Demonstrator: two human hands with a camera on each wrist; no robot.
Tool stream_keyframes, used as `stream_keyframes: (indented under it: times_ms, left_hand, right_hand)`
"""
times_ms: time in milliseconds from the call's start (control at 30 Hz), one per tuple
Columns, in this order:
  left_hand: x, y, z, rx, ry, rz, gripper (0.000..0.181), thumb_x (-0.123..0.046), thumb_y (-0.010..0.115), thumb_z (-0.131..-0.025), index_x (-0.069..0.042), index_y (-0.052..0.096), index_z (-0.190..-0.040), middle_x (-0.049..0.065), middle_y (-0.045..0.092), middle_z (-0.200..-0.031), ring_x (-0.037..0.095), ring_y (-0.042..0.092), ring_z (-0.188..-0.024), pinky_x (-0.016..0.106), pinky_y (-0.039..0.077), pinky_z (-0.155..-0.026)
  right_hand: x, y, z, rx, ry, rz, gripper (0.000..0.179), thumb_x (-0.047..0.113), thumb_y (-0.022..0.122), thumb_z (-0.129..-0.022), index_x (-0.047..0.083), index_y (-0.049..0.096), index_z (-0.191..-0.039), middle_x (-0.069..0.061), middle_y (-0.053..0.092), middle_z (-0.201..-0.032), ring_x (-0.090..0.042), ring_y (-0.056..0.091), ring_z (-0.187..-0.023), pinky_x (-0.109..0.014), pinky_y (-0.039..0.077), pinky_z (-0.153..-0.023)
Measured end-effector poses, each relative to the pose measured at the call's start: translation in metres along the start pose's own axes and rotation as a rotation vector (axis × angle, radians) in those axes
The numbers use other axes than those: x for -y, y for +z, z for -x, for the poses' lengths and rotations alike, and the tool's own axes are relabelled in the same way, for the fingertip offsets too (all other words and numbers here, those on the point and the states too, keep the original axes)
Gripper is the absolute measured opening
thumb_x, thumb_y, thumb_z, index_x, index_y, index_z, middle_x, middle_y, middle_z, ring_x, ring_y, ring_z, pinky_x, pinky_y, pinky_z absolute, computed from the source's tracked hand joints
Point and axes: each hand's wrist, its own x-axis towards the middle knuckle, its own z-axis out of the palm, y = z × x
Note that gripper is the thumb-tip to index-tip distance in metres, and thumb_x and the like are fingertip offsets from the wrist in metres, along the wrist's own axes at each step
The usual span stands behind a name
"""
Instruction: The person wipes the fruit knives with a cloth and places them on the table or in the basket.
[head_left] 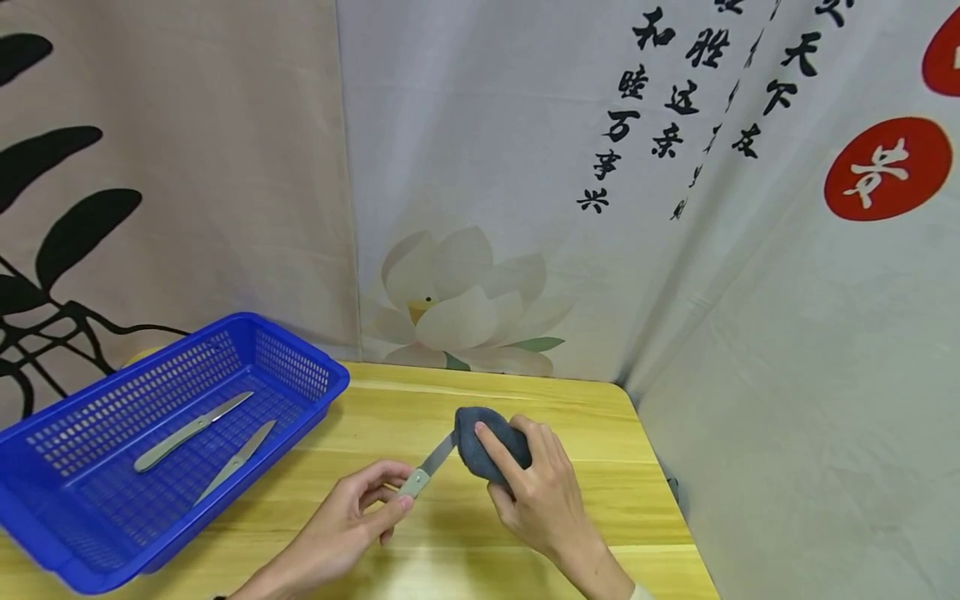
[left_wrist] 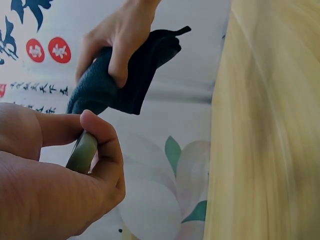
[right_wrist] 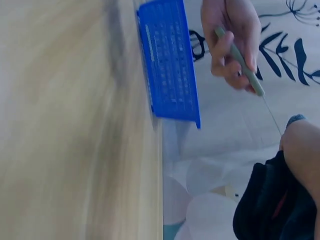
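A knife [head_left: 437, 455] with a pale green handle is held up over the table by my left hand [head_left: 358, 517], its fingers and thumb pinching the handle [right_wrist: 239, 59]. My right hand [head_left: 542, 487] grips a folded dark grey-blue cloth [head_left: 474, 446]. The cloth meets the front end of the blade and hides the tip. In the left wrist view the cloth [left_wrist: 132, 82] hangs in loose folds below the right hand [left_wrist: 122, 37]. The handle's butt end [left_wrist: 82, 154] shows between the left hand's fingers.
On the left of the wooden table [head_left: 390, 400] stands a blue plastic basket [head_left: 296, 375]. Two similar knives lie in it, one farther back [head_left: 174, 443] and one nearer [head_left: 240, 458]. A printed curtain [head_left: 480, 167] hangs behind the table's back edge.
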Motion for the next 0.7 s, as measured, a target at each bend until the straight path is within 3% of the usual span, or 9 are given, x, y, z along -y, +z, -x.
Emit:
stream_keyframes:
  times_ms: [200, 333, 500, 700]
  left_hand:
    - [-0.003, 0.001, -0.003, -0.024, -0.03, 0.0, 0.041, -0.023, 0.068, -0.115, 0.001, 0.062, -0.148, 0.021, 0.066, -0.134, 0.012, 0.067, -0.086, 0.03, 0.062, -0.071]
    - [-0.003, 0.002, -0.004, -0.025, -0.029, 0.008, 0.044, -0.023, 0.068, -0.115, 0.001, 0.06, -0.151, 0.023, 0.061, -0.141, 0.013, 0.067, -0.089, 0.032, 0.063, -0.071]
    - [-0.004, 0.001, -0.004, -0.011, -0.014, -0.003, 0.039, -0.021, 0.067, -0.115, -0.001, 0.062, -0.149, 0.021, 0.064, -0.137, 0.013, 0.069, -0.095, 0.033, 0.063, -0.07]
    - [-0.002, 0.0, -0.003, 0.013, 0.012, 0.01, 0.039, -0.02, 0.064, -0.117, 0.001, 0.059, -0.15, 0.02, 0.062, -0.136, 0.012, 0.067, -0.101, 0.031, 0.06, -0.071]
  right_hand:
    - [0.021, -0.001, 0.003, 0.029, -0.078, -0.022, 0.065, 0.022, 0.068, -0.095, 0.022, 0.064, -0.161, -0.018, 0.066, -0.13, -0.025, 0.06, -0.099, -0.041, 0.058, -0.087]
    - [0.031, 0.0, 0.004, 0.06, -0.114, -0.034, 0.077, 0.024, 0.083, -0.088, 0.023, 0.063, -0.162, -0.016, 0.066, -0.131, -0.023, 0.059, -0.1, -0.037, 0.057, -0.086]
    - [0.038, 0.0, 0.005, 0.07, -0.143, -0.036, 0.096, 0.024, 0.098, -0.074, 0.023, 0.061, -0.163, -0.014, 0.065, -0.132, -0.022, 0.058, -0.1, -0.035, 0.056, -0.085]
    - [0.038, 0.002, 0.004, 0.063, -0.145, -0.034, 0.083, 0.024, 0.088, -0.084, 0.023, 0.062, -0.163, -0.015, 0.066, -0.132, -0.023, 0.058, -0.099, -0.035, 0.056, -0.084]
